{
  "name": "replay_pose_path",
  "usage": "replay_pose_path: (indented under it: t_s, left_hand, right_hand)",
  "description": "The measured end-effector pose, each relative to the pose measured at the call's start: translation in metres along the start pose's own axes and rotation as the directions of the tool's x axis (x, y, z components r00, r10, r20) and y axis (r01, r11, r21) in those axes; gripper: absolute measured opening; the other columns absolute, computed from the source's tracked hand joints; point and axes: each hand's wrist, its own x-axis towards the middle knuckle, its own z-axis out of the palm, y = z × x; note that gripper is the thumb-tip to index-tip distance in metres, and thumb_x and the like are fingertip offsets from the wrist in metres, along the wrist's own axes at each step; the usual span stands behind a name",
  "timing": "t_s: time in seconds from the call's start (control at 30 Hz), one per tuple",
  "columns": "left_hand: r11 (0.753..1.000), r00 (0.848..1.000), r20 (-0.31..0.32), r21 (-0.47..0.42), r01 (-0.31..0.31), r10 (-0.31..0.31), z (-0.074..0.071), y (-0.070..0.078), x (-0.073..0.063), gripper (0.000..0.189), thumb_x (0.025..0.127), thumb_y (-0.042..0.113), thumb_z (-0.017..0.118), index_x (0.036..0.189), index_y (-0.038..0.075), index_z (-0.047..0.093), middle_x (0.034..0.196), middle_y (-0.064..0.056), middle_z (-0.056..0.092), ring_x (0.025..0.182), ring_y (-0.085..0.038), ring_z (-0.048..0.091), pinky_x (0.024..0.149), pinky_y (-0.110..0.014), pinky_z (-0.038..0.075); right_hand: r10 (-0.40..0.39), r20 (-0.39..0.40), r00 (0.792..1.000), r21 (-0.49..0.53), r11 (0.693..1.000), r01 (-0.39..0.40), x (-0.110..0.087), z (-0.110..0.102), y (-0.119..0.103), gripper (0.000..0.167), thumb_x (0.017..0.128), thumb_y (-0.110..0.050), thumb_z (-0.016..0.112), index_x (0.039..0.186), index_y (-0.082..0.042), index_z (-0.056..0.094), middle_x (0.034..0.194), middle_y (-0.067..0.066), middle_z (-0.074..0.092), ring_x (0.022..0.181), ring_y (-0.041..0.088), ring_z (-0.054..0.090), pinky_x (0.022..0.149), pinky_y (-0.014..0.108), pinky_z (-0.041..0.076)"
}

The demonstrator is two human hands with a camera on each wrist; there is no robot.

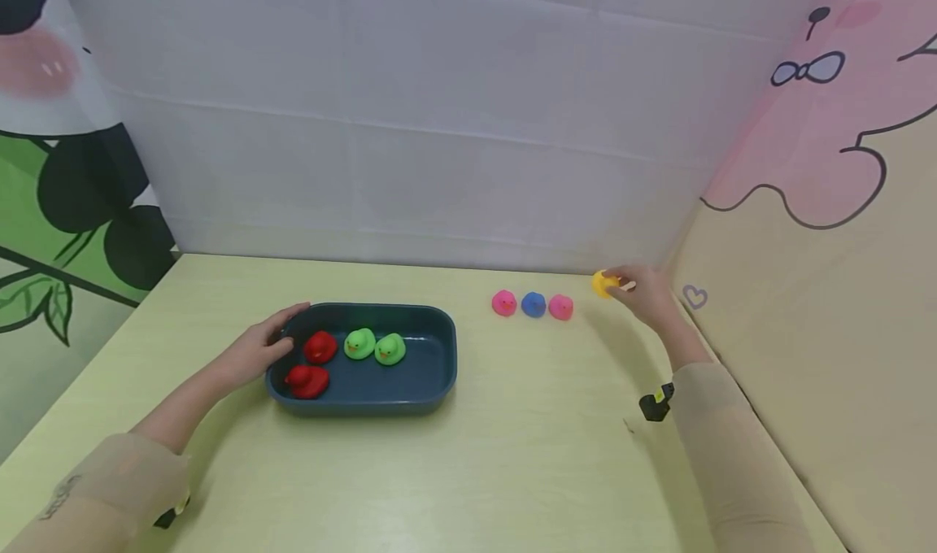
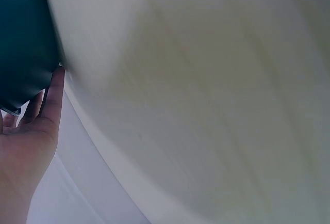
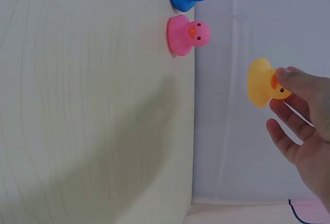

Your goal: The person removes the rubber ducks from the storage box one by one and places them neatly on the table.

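Observation:
My right hand (image 1: 644, 297) pinches a yellow rubber duck (image 1: 604, 284) between thumb and fingers, raised off the table. The right wrist view shows the yellow duck (image 3: 263, 82) tilted, its orange beak under the thumb. At the left end of a dark blue tray (image 1: 366, 407), my left hand (image 1: 256, 350) grips the rim, thumb over the edge and fingers along the outside. Inside the tray are two red ducks (image 1: 320, 347) at the left and two green ducks (image 1: 359, 344) near the middle. In the left wrist view the fingers (image 2: 55, 95) touch the tray's outer wall.
A pink duck (image 1: 503, 302), a blue duck (image 1: 533, 304) and another pink duck (image 1: 561, 306) stand in a row near the table's back edge, right of the tray. A white cloth wall (image 1: 468, 130) rises behind. A beige panel (image 1: 827, 333) borders the right side.

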Motion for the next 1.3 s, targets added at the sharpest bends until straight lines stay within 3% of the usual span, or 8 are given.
replay_pose_path:
  t_s: [0.37, 0.7, 1.1, 1.3]
  left_hand:
    - [1.0, 1.0, -0.003, -0.01, -0.007, 0.007, 0.0, -0.001, -0.001, 0.057, 0.095, 0.005, 0.044, 0.149, 0.006, 0.024, 0.149, -0.029, 0.025, 0.131, -0.05, 0.03, 0.102, -0.066, 0.028]
    - [1.0, 1.0, -0.01, -0.003, -0.016, 0.016, 0.0, 0.0, 0.0, 0.057, 0.095, 0.005, 0.044, 0.148, 0.005, 0.025, 0.15, -0.028, 0.025, 0.131, -0.048, 0.031, 0.102, -0.064, 0.029]
    - [1.0, 1.0, -0.001, -0.011, -0.014, 0.014, -0.001, 0.001, -0.001, 0.057, 0.095, 0.004, 0.044, 0.149, 0.005, 0.024, 0.15, -0.028, 0.024, 0.131, -0.05, 0.029, 0.102, -0.065, 0.028]
    - [1.0, 1.0, 0.001, -0.005, -0.009, 0.009, -0.002, 0.002, -0.002, 0.057, 0.095, 0.005, 0.044, 0.149, 0.006, 0.024, 0.149, -0.029, 0.025, 0.13, -0.05, 0.031, 0.101, -0.065, 0.03]
  right_hand:
    - [-0.021, -0.021, 1.0, 0.023, 0.999, 0.022, 0.001, 0.024, 0.014, 0.025, 0.085, -0.003, 0.066, 0.11, 0.002, 0.066, 0.114, 0.021, 0.064, 0.098, 0.036, 0.059, 0.081, 0.048, 0.052]
    - [0.052, 0.031, 0.998, -0.024, 0.998, -0.052, 0.0, 0.037, 0.02, 0.028, 0.087, -0.007, 0.065, 0.114, -0.001, 0.065, 0.112, 0.02, 0.065, 0.097, 0.036, 0.06, 0.082, 0.048, 0.051]
    - [0.116, 0.094, 0.989, -0.004, 0.993, -0.116, 0.0, 0.053, 0.024, 0.03, 0.089, -0.008, 0.063, 0.118, 0.001, 0.063, 0.118, 0.021, 0.062, 0.102, 0.038, 0.057, 0.086, 0.048, 0.049]
    - [0.143, 0.089, 0.986, 0.006, 0.989, -0.145, -0.002, 0.057, 0.027, 0.029, 0.089, -0.007, 0.063, 0.117, 0.002, 0.063, 0.117, 0.022, 0.063, 0.102, 0.038, 0.057, 0.089, 0.05, 0.045]
